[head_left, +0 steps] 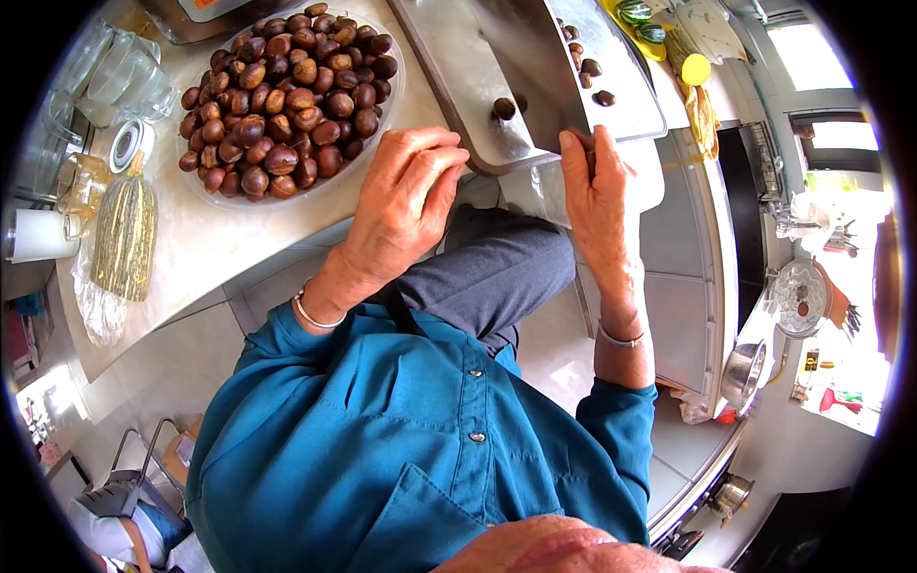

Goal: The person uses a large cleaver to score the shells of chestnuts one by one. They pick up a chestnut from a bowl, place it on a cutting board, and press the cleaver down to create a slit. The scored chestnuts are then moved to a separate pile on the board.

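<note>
My right hand (pixel 598 193) grips the handle end of a broad-bladed cleaver (pixel 534 68). The blade stands over a metal tray (pixel 458 43). One dark chestnut (pixel 503 109) lies on that tray beside the blade. My left hand (pixel 408 197) hovers at the tray's near left corner, fingers loosely curled, and nothing shows between them. To its left, a wide clear plastic bowl (pixel 396 93) is heaped with brown chestnuts (pixel 279 107). Right of the cleaver, several more chestnuts (pixel 591 66) sit on a second light metal tray (pixel 630 107).
A striped squash (pixel 125 233) partly in plastic wrap lies near the table's left edge, by a glass mug (pixel 82 186) and stacked glass containers (pixel 129 79). Small striped gourds (pixel 634 11) rest on a yellow plate (pixel 655 51) at right. Another person (pixel 118 533) is behind, lower left.
</note>
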{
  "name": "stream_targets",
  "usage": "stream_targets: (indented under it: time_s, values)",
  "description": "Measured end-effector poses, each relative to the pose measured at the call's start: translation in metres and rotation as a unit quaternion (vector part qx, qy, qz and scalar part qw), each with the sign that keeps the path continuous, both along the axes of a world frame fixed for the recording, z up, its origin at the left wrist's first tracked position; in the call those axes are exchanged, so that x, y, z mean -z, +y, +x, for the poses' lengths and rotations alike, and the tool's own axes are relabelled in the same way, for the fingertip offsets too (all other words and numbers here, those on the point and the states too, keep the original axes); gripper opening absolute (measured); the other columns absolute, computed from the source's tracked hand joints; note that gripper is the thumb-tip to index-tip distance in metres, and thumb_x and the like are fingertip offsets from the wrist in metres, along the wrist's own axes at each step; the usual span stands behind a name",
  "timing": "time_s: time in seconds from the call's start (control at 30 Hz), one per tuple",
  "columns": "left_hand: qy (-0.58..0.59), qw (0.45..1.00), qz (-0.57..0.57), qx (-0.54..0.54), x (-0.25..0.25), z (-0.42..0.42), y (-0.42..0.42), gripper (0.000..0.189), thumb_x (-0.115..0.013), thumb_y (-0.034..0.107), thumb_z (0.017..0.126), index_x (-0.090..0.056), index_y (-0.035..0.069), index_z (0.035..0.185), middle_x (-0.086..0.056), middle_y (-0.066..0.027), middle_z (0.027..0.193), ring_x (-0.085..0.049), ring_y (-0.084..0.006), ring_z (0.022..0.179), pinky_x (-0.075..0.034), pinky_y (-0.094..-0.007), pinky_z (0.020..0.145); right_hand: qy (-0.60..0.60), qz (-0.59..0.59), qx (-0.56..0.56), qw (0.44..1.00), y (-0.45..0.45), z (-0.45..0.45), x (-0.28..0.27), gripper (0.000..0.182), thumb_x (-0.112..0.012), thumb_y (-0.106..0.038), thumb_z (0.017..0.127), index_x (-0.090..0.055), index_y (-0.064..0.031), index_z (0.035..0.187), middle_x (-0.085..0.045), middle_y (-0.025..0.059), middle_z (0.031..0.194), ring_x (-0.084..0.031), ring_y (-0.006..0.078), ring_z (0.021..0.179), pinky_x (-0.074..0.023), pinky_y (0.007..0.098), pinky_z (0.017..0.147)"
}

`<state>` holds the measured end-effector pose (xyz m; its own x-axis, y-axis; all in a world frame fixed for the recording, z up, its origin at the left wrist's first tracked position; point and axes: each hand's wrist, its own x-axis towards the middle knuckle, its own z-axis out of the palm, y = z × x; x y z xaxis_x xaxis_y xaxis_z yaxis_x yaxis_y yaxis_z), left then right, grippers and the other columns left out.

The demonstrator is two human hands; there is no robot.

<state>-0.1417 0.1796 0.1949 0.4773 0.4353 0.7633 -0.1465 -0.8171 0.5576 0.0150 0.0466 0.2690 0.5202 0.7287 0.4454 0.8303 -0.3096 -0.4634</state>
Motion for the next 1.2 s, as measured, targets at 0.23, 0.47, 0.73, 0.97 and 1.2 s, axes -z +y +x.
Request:
stream_targets:
  time_s: [0.23, 0.47, 0.73, 0.97, 1.2]
  values:
    - [-0.008, 1.0, 0.003, 0.01, 0.002, 0.001, 0.0, 0.021, -0.072, -0.01, 0.081, -0.066, 0.0, 0.099, -0.065, -0.0122, 0.105, -0.063, -0.0296, 0.093, -0.052, -0.0367, 0.078, -0.013, 0.005, -0.024, 1.0, 0.0, 0.001, -0.011, 0.02, -0.062, -0.014, 0.1, -0.053, -0.0009, 0.089, -0.066, 0.0157, 0.069, -0.061, 0.0243, 0.054, -0.0473, 0.0344, 0.052]
    - [-0.008, 1.0, 0.01, 0.013, 0.002, 0.0, 0.0, 0.02, -0.072, -0.01, 0.08, -0.066, 0.0, 0.096, -0.065, -0.0119, 0.104, -0.063, -0.0295, 0.093, -0.052, -0.0363, 0.078, 0.002, -0.024, -0.014, 1.0, 0.0, -0.001, -0.007, 0.019, -0.062, -0.013, 0.1, -0.053, -0.0014, 0.088, -0.066, 0.017, 0.068, -0.063, 0.0291, 0.054, -0.0478, 0.0362, 0.052]
    - [-0.01, 1.0, 0.009, 0.013, 0.002, 0.001, -0.002, 0.021, -0.072, -0.01, 0.08, -0.066, 0.0, 0.097, -0.065, -0.0116, 0.104, -0.063, -0.0292, 0.094, -0.052, -0.0367, 0.079, 0.05, -0.005, 0.041, 0.998, -0.004, -0.009, -0.026, 0.019, -0.065, -0.016, 0.099, -0.064, 0.0034, 0.098, -0.062, 0.0086, 0.069, -0.049, 0.0084, 0.059, -0.0433, 0.0273, 0.054]
    - [0.001, 1.0, 0.008, 0.019, 0.001, 0.0, -0.001, 0.02, -0.072, -0.01, 0.081, -0.066, 0.0, 0.097, -0.065, -0.0115, 0.104, -0.063, -0.0286, 0.092, -0.054, -0.0345, 0.075, -0.053, -0.045, -0.03, 0.997, 0.008, 0.004, -0.009, 0.023, -0.064, -0.019, 0.098, -0.053, -0.002, 0.087, -0.064, 0.0174, 0.068, -0.065, 0.0339, 0.057, -0.0487, 0.0393, 0.051]
    - [-0.005, 1.0, 0.0, 0.014, 0.002, -0.001, 0.0, 0.02, -0.072, -0.01, 0.081, -0.066, 0.0, 0.097, -0.065, -0.0116, 0.103, -0.063, -0.0285, 0.091, -0.053, -0.0353, 0.073, -0.043, -0.07, -0.032, 0.996, 0.016, 0.001, -0.008, 0.023, -0.062, -0.017, 0.099, -0.051, -0.0024, 0.085, -0.066, 0.019, 0.071, -0.065, 0.0403, 0.063, -0.05, 0.0423, 0.054]
